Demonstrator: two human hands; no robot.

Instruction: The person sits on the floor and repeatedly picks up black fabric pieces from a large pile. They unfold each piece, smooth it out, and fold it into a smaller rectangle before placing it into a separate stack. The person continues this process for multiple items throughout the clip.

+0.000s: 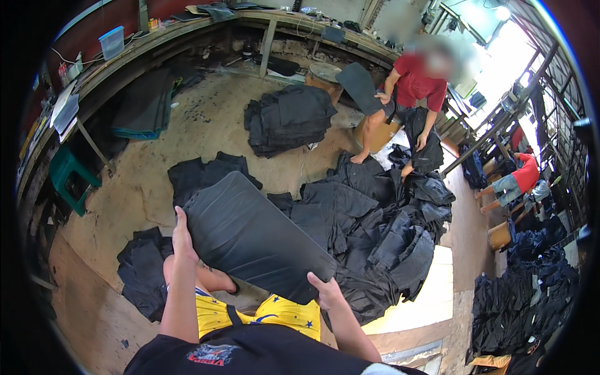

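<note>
Across my lap I hold a flat, dark grey sheet [250,234], smooth and slightly rippled, with one rounded end. My left hand [183,236] grips its left edge, thumb up along the side. My right hand [325,291] pinches the lower right corner, the thumb lying on top; the other fingers are hidden beneath. Just beyond the sheet lies a heap of black garments [375,231]. A smaller pile of black cloth [147,269] sits by my left knee, and another black pile [206,169] shows behind the sheet.
A co-worker in a red shirt [420,81] sits opposite, holding a similar dark sheet [358,86] and touching black cloth. A folded black stack [290,119] lies on the floor. A green stool [72,178] stands left, under a long wooden bench [187,34]. More dark clothes [522,306] lie right.
</note>
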